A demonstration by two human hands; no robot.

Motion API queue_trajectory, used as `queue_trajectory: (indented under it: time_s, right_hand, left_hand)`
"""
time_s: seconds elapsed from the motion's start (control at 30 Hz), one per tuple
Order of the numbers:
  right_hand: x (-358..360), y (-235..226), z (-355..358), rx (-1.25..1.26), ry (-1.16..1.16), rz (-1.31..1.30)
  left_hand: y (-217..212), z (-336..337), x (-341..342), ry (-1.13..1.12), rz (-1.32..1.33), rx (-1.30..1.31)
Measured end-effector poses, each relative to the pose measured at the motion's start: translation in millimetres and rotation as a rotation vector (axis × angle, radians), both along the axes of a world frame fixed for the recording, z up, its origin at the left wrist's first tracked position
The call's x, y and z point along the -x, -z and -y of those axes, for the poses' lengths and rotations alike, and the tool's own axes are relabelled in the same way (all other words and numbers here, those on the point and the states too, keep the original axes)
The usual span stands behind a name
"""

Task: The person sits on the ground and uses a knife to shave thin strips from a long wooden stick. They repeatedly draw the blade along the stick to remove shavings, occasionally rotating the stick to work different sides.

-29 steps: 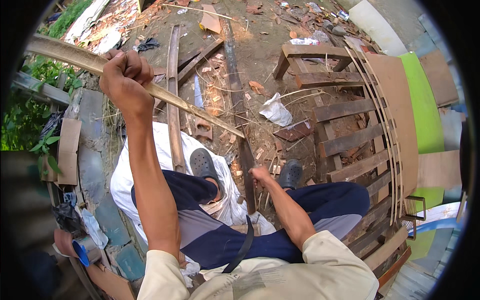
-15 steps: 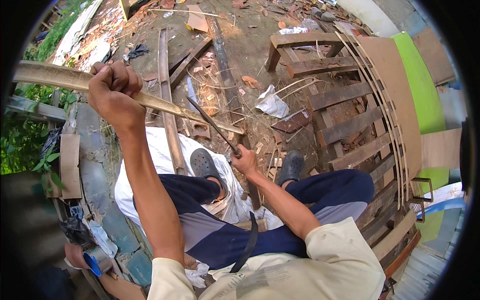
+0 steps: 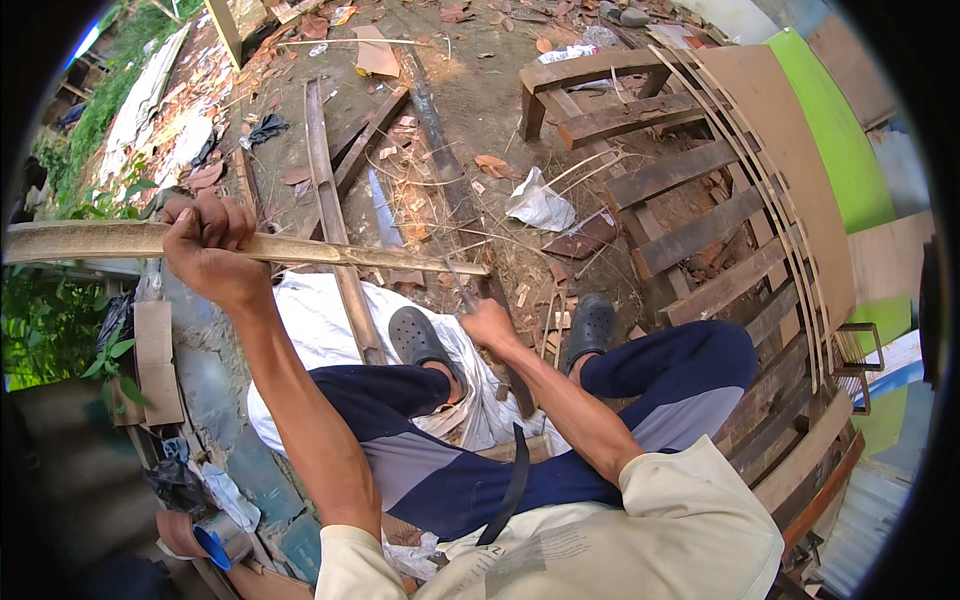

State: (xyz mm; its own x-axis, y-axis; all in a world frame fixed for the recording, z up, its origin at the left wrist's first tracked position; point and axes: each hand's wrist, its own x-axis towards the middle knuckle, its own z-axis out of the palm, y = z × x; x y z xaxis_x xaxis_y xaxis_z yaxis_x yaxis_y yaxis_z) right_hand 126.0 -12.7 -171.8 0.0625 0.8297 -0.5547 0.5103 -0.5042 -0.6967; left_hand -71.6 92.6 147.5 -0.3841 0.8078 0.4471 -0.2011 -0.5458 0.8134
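The left fingers [image 3: 222, 217] clench a pale strip [image 3: 345, 255] that runs through them to a tip just ahead of the right fingers [image 3: 478, 320], which grasp a knife [image 3: 466, 297], its blade blurred and its handle mostly hidden, while the strip's other end, beyond the left fingers, is cut off.

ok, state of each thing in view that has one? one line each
left hand, closed around pale strip
pale strip, held crosswise, roughly level
right hand, closed on knife
knife, held at strip's end; blade blurred, contact unclear
saw, lying down, partly hidden
white sheet, spread out, wrinkled
white bag, crumpled
left clog, worn
right clog, worn
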Motion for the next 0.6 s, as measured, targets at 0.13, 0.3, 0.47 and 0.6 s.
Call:
queue_trajectory:
  time_s: [0.13,0.3,0.47,0.6]
  right_hand:
    - [12,-59,-13,-0.321,-0.074,-0.129]
    - [-45,81,50,0.013,0.031,0.21]
    - [-80,139,50,0.234,-0.003,0.263]
    - [-74,120,39,0.576,0.317,-0.524]
  left_hand:
    - [-3,4,-3,-0.011,0.017,0.025]
    - [-2,4,-4,-0.038,-0.032,0.048]
    - [5,8,11,-0.037,0.031,0.043]
    - [5,13,13,0.038,0.017,0.016]
